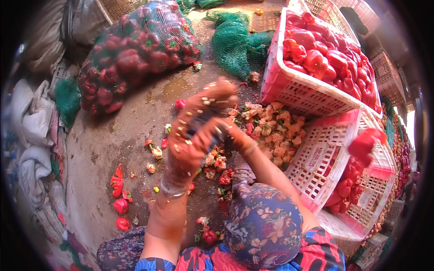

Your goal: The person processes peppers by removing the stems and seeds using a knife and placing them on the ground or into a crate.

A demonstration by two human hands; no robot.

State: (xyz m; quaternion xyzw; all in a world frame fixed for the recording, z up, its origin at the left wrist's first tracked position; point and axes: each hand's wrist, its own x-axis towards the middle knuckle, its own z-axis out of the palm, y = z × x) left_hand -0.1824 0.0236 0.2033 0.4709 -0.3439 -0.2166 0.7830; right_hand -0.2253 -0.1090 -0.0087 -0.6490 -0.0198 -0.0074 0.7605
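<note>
Smeared by motion, my left hand (192,131) is raised over the ground with pale seeds stuck to its skin and fingers. My right hand (235,135) comes in close beside it, also blurred. A dark blue patch shows between the two hands; what it is I cannot make out. Past my right forearm, a blurred red pepper (364,143) is in the air over a tilted white-and-pink crate (316,156). Cored red peppers (346,183) lie inside that crate. Cut-out pepper cores (271,128) are heaped beyond my right hand.
A net sack of red peppers (135,56) lies at the far left. Green netting (233,43) sits beside it. At the far right, a crate (312,92) is heaped with cored peppers. Pepper scraps (121,206) dot the ground; white sacking (34,158) lines the left.
</note>
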